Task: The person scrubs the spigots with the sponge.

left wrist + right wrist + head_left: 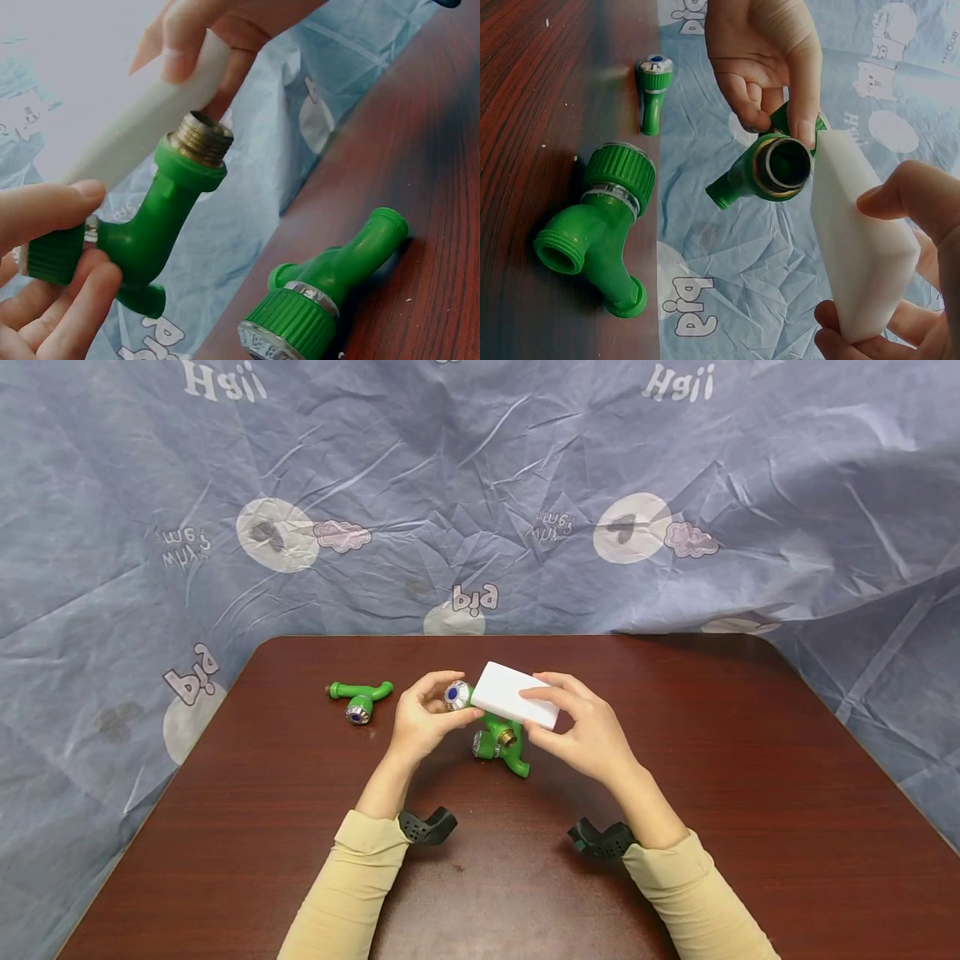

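My left hand (pixel 422 717) grips a green faucet (pixel 154 217) by its ribbed knob, holding it above the table. A brass threaded inlet (pixel 201 139) shows at the faucet's end, and its knob has a silver cap with a blue centre. In my right hand (pixel 581 722) is a white melamine sponge block (pixel 513 693), pinched between thumb and fingers. One end of the sponge lies against the faucet beside the knob. Below the hands a second green faucet (pixel 604 232) lies on the table, partly hidden in the head view.
Further left on the brown table (pixel 712 760) lies a third green faucet (pixel 360 697). A crinkled blue-grey printed sheet (pixel 420 485) hangs behind the table's far edge. Black wrist bands (pixel 427 827) are on both arms.
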`<action>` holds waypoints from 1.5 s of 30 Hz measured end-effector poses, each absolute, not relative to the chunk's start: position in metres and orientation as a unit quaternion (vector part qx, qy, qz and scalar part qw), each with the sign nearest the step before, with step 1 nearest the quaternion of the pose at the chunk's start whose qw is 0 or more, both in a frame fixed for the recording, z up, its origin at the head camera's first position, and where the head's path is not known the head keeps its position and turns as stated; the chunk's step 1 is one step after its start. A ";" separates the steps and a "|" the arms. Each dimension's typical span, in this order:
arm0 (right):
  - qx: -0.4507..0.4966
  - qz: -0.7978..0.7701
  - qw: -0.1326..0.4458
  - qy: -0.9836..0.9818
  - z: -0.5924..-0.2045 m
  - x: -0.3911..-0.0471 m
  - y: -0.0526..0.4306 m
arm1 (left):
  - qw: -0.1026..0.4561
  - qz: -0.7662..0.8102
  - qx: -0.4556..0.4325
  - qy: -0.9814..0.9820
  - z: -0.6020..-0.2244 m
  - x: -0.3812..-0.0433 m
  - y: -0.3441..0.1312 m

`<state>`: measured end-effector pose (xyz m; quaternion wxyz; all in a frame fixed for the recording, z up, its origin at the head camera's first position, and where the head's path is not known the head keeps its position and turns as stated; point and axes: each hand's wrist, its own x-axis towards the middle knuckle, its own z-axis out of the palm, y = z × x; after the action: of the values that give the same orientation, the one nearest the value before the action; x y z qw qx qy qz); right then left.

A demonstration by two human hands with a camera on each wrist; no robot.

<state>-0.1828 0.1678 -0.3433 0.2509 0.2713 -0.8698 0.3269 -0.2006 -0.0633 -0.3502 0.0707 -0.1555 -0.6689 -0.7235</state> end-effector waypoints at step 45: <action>0.265 0.323 0.280 -0.864 -0.344 -0.184 0.168 | 0.050 -0.776 -0.140 -0.613 -0.367 -0.214 -0.066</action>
<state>-0.1840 0.1677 -0.3441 0.2797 0.2649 -0.8645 0.3230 -0.2137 -0.0657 -0.3673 0.0499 -0.1398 -0.6128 -0.7762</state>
